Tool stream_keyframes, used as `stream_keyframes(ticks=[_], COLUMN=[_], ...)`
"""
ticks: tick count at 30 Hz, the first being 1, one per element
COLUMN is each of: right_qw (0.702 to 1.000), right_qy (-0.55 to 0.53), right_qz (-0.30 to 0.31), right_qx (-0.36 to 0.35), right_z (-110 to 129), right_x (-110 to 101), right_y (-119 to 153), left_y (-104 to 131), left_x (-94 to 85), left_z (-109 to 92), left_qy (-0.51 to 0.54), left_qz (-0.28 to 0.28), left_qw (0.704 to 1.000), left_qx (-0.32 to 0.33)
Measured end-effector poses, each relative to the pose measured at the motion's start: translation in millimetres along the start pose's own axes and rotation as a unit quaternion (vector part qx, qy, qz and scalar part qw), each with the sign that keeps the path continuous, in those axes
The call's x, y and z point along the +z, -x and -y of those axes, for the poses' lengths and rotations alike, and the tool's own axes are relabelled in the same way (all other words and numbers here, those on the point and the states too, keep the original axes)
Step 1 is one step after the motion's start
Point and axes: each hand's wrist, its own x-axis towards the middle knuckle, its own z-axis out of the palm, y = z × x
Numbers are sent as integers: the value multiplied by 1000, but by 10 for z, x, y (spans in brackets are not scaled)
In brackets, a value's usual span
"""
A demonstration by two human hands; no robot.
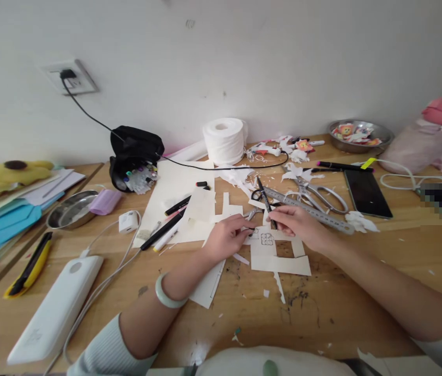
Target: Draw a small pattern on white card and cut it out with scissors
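Observation:
My right hand [295, 222] is closed round a slim black pen [266, 198], which leans over the paper with one end up and away from me. Opposite it, my left hand [226, 235] pinches a small black piece [251, 230] that looks like a pen cap; my fingers partly hide it. Below both hands lies a cut white paper piece [263, 263] with a rectangular opening and small black line drawings. A steel ruler [322, 216] and silver scissors [328, 201] lie just beyond my right hand.
Markers [162, 230] and paper sheets [177, 183] lie left of my hands. Behind stand a toilet roll [224, 143] and a black pen case [134, 156]. A phone [367, 193], metal bowl [359, 138] and bottle [420, 138] are at right; a white power bank [56, 308] at left.

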Motion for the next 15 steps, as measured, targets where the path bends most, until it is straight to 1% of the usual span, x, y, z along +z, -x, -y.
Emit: stream_keyframes(ticks=[2,4,11,15], right_qw=[997,995,995,987], right_qy=[-68,-89,-13,52], right_qz=[-25,-37,-56,-66], right_qx=[-8,-30,-83,-137], right_z=[-11,-44,-172,-177], right_x=[12,34,188,244], right_y=[-20,-42,-85,-73], left_y=[-2,-3,-6,-8], left_x=[0,2,4,-5], left_z=[-1,2,2,-15], left_qy=[1,1,1,8], left_qz=[-1,-3,-6,-10], left_qw=[1000,1000,1000,1000], left_qx=[-1,-1,3,13])
